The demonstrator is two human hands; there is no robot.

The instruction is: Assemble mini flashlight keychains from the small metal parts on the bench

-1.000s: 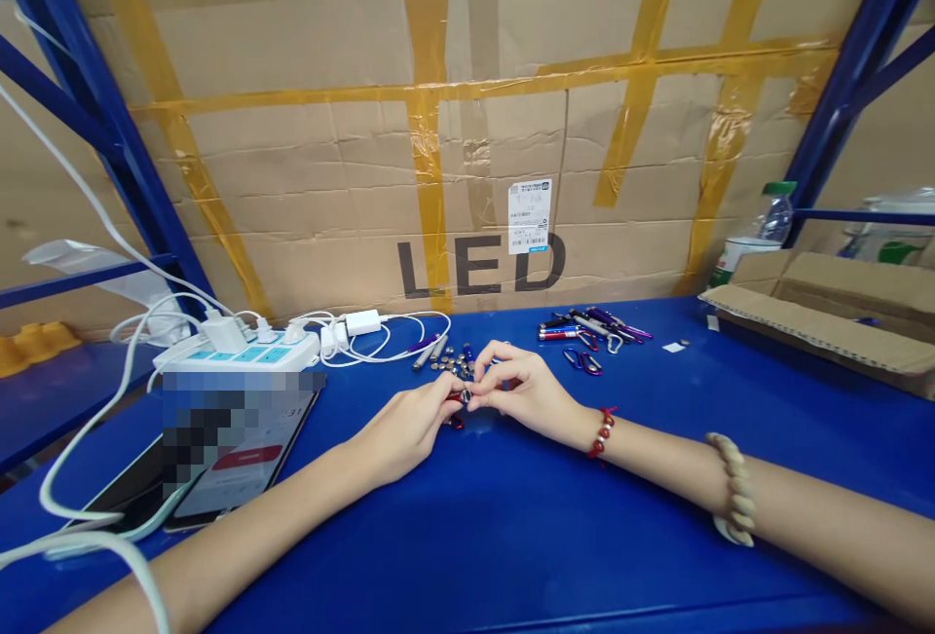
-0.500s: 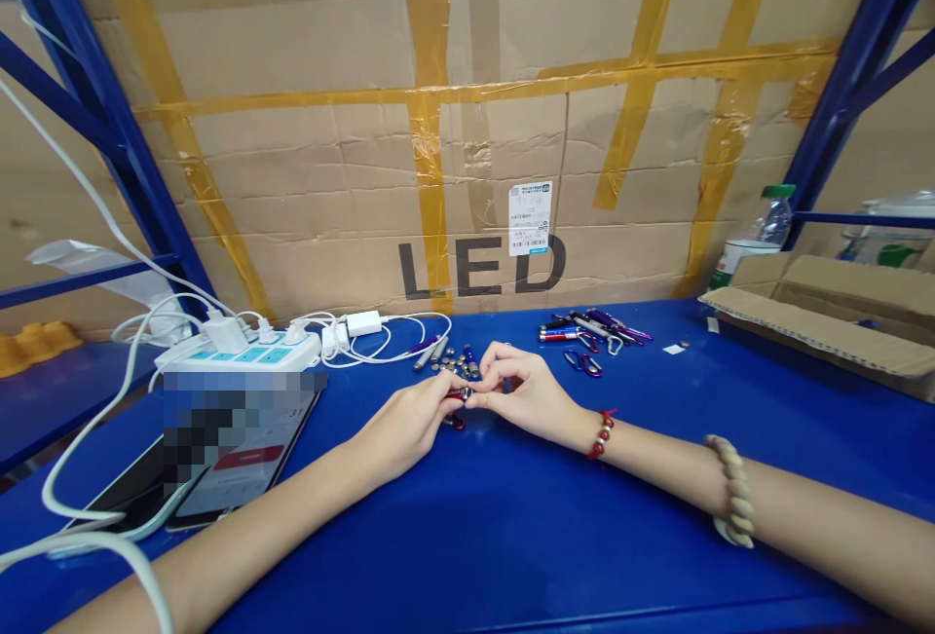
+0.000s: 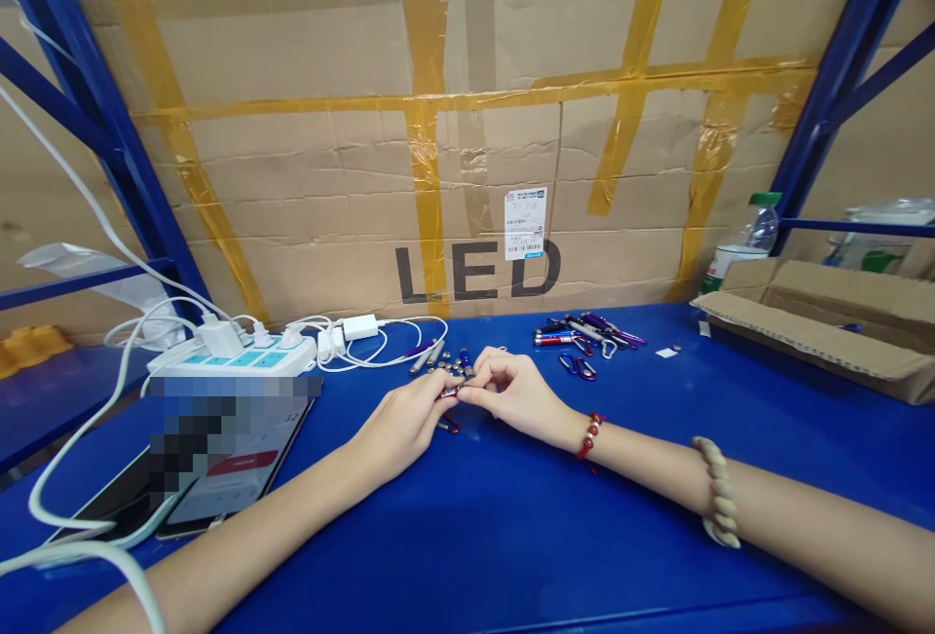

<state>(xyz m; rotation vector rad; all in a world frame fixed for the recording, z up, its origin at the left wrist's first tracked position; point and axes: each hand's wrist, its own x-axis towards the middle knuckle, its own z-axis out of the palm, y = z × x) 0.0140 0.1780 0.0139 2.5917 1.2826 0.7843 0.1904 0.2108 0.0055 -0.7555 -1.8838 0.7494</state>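
Note:
My left hand is closed around a small red keychain flashlight, most of it hidden by the fingers. A red carabiner clip hangs out below that hand. At the flashlight's near-right end, my right hand pinches with thumb and forefinger; whether a small part sits between those fingertips I cannot make out. Just behind the hands lie several small round silver pieces, a short blue metal tube and a few silver tubes.
Further right lie several coloured keychain flashlights and loose carabiners. A white power strip with cables and a phone are on the left. An open cardboard box and a bottle stand right. A large carton backs the table.
The view has shifted slightly. Both hands stay together at the flashlight, whose end is now more covered by the right fingertips.

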